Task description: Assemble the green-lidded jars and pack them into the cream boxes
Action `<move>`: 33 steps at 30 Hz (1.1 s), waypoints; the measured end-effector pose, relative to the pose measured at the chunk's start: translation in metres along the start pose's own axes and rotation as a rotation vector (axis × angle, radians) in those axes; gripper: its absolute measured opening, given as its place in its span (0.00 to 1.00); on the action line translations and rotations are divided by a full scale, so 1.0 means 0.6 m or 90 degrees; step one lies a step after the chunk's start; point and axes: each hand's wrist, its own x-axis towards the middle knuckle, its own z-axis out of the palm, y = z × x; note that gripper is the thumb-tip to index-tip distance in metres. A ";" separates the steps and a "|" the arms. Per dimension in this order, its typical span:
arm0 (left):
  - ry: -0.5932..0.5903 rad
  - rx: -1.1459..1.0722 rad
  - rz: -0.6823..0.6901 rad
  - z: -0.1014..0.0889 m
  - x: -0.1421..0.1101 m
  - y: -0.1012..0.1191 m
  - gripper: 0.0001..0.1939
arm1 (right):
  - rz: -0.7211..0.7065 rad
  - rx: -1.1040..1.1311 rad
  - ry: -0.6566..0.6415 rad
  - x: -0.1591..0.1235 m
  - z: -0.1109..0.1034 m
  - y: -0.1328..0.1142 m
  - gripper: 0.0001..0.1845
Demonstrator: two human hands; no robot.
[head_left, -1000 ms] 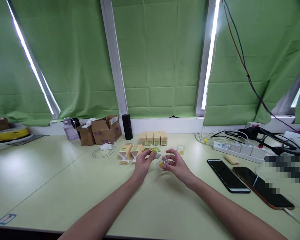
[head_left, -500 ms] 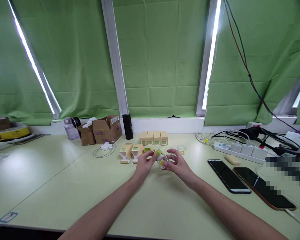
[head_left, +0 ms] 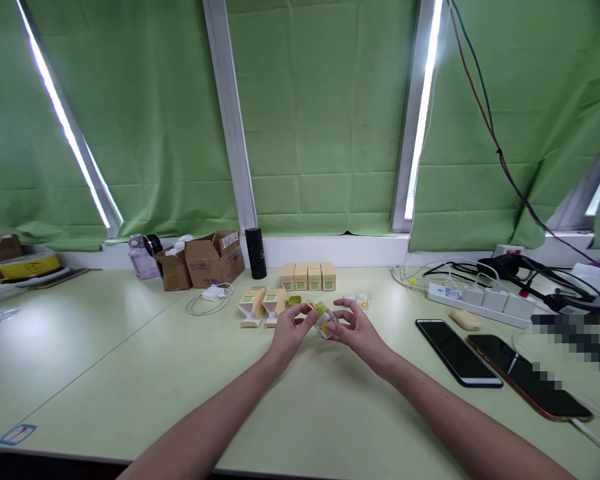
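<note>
Over the middle of the pale green table (head_left: pixel 130 373), my left hand (head_left: pixel 289 332) pinches a small green cap (head_left: pixel 321 309). The cap sits on top of a small clear jar (head_left: pixel 326 323) with something yellow inside, which the curled fingers of my right hand (head_left: pixel 357 330) grip. Both hands meet at the jar. Behind them lie two open beige cartons (head_left: pixel 261 305) on their sides, a row of several closed beige boxes with green labels (head_left: pixel 307 276), and another small clear jar (head_left: pixel 363 299).
Two phones (head_left: pixel 485 363) lie at the right, near a white power strip (head_left: pixel 480 297) and tangled cables. At the back left stand brown cardboard boxes (head_left: pixel 205 260), a black cylinder (head_left: pixel 255 253), a purple bottle (head_left: pixel 139 258) and a white charger (head_left: pixel 211 293).
My left hand has brought the green cap from apart onto the top of the jar held in my right hand. The two hands have closed together.
</note>
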 end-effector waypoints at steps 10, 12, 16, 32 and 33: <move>-0.006 0.014 0.008 0.001 0.000 -0.002 0.23 | 0.006 0.005 -0.001 -0.001 0.000 -0.002 0.37; -0.009 0.015 0.008 0.002 -0.001 0.001 0.23 | 0.005 0.002 0.003 -0.001 0.000 -0.002 0.38; -0.014 0.016 0.008 0.002 -0.004 0.007 0.23 | 0.005 -0.006 0.008 -0.002 0.002 -0.003 0.38; -0.030 0.042 0.015 0.001 -0.003 0.002 0.25 | 0.019 -0.036 0.009 -0.003 0.004 -0.008 0.41; -0.031 0.044 0.014 0.001 -0.003 0.002 0.25 | 0.020 -0.040 0.008 -0.003 0.005 -0.010 0.41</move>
